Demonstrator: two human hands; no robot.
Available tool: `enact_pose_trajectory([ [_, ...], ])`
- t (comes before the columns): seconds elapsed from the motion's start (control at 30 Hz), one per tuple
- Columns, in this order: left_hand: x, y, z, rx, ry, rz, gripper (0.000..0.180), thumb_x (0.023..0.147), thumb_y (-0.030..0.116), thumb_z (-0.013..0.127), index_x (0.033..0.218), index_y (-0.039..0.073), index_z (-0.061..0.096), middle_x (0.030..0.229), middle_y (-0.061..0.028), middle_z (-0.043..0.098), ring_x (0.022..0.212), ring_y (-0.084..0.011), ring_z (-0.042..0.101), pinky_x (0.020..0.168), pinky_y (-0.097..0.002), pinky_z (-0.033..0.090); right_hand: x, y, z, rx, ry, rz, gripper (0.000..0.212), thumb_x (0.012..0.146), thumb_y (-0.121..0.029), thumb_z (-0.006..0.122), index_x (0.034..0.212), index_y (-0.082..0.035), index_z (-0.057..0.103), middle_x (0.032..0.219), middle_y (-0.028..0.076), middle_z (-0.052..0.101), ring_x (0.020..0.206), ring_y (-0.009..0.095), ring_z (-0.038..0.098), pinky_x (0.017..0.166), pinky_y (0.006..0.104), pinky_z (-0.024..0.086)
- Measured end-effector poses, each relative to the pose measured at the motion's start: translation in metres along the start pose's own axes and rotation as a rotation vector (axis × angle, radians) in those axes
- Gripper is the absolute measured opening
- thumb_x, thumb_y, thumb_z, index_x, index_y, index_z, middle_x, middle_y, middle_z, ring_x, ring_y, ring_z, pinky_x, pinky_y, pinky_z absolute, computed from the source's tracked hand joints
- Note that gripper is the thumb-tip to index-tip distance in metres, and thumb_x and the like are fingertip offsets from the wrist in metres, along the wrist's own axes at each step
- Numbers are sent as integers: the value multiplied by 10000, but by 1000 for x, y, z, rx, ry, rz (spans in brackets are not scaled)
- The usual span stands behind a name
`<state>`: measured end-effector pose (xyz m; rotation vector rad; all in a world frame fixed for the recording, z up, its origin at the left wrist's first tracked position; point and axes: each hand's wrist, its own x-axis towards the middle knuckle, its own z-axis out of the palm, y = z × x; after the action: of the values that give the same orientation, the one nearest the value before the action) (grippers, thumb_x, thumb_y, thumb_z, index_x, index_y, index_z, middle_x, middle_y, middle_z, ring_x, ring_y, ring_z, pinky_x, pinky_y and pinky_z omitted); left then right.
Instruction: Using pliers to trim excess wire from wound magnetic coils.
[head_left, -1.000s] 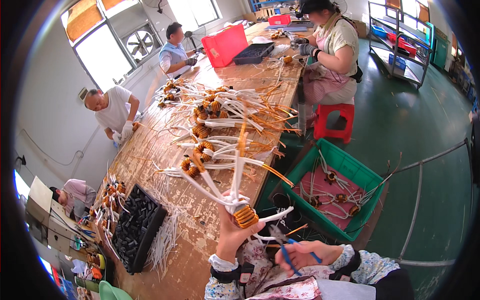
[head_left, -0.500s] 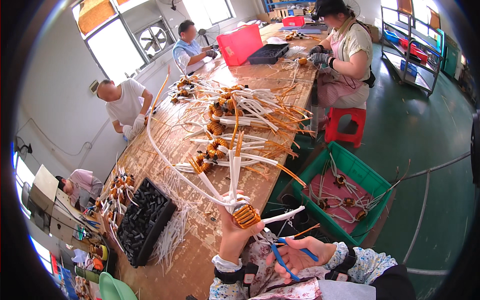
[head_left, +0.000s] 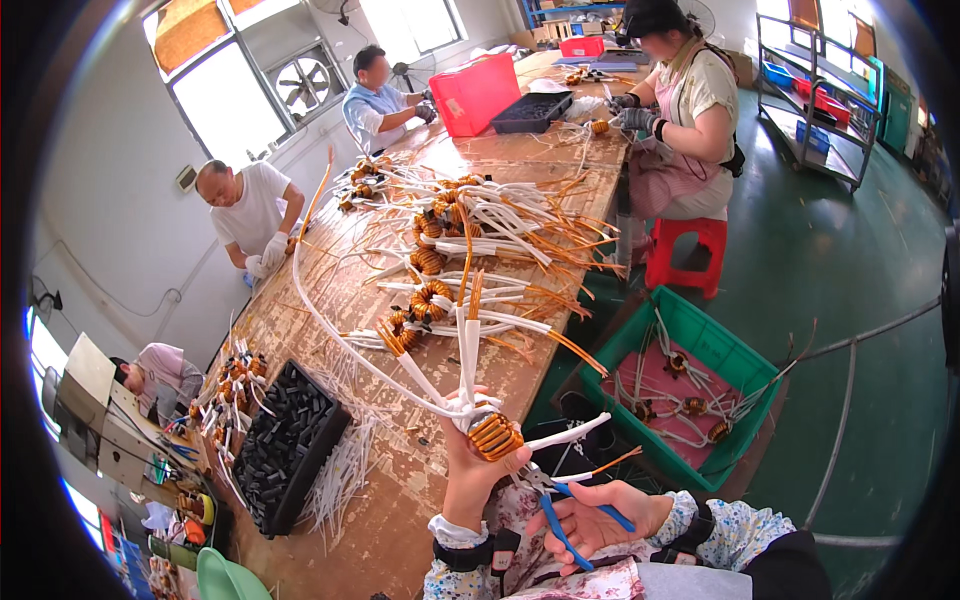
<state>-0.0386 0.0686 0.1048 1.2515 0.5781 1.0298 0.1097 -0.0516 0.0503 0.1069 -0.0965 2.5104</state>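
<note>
My left hand [head_left: 466,482] is closed around a copper-wound ring coil [head_left: 495,437] at the lower middle, over the table's near edge. Long leads in white sleeves [head_left: 468,352] rise from the coil, with bare copper ends. One white sleeved lead [head_left: 568,432] sticks out to the right. Blue-handled pliers [head_left: 560,530] rest in my right hand [head_left: 605,512], their handles spread apart. The jaws are close beside the coil's lower right side; whether they grip anything is too small to tell. Another short lead with a copper tip [head_left: 612,462] passes just above the pliers.
Many similar coils [head_left: 430,300] lie piled on the worn wooden table [head_left: 400,510]. A black tray of short black tubes [head_left: 290,440] and loose white sleeves [head_left: 345,470] are to the left. A green crate [head_left: 735,350] with coils stands right. Several people work around the table.
The view has shifted slightly. The pliers stay close to the coil, and a short white-sleeved lead shows more plainly beside them. My left hand still holds the coil.
</note>
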Motion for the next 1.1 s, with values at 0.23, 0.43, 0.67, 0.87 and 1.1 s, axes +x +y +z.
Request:
enact_pose_trajectory([
  [0.23,-7,-5,-5,18,-48,-16,875,606,53,844,1305,128,323,1233,-56,387,1082,-175,492,854,-323,517,0,3,8,27,8,1,656,957,-512,323,1287,54,352,919,99,460,836,214,483,871,409,409],
  [0.43,-8,-10,-9,53,-81,25,871,580,34,856,1270,117,332,1194,-47,402,1028,-157,518,843,-302,521,-2,7,-2,-62,174,-2,399,978,-380,409,1069,5,462,772,62,448,626,151,429,554,271,399],
  [0.67,-4,-18,-11,-5,-66,-9,806,625,3,829,1247,108,328,1093,-37,447,947,-141,557,793,-268,521,-3,14,-24,-1319,831,-321,249,918,-238,550,823,-11,508,643,26,506,541,195,496,509,323,385],
  [0.87,-6,-20,-29,-145,156,8,676,771,-35,685,1297,141,300,1123,-68,483,984,-191,560,855,-351,502,8,2,0,-2023,1012,-946,327,784,-224,703,825,-14,455,864,165,595,792,334,582,695,370,457],
  [1.1,-2,-8,-17,-224,171,21,603,848,6,625,1251,134,195,1188,-69,377,1075,-166,470,937,-340,423,62,-39,-6,-2404,864,-1338,457,614,-115,773,878,-27,411,1155,215,536,1052,399,541,870,422,460],
])
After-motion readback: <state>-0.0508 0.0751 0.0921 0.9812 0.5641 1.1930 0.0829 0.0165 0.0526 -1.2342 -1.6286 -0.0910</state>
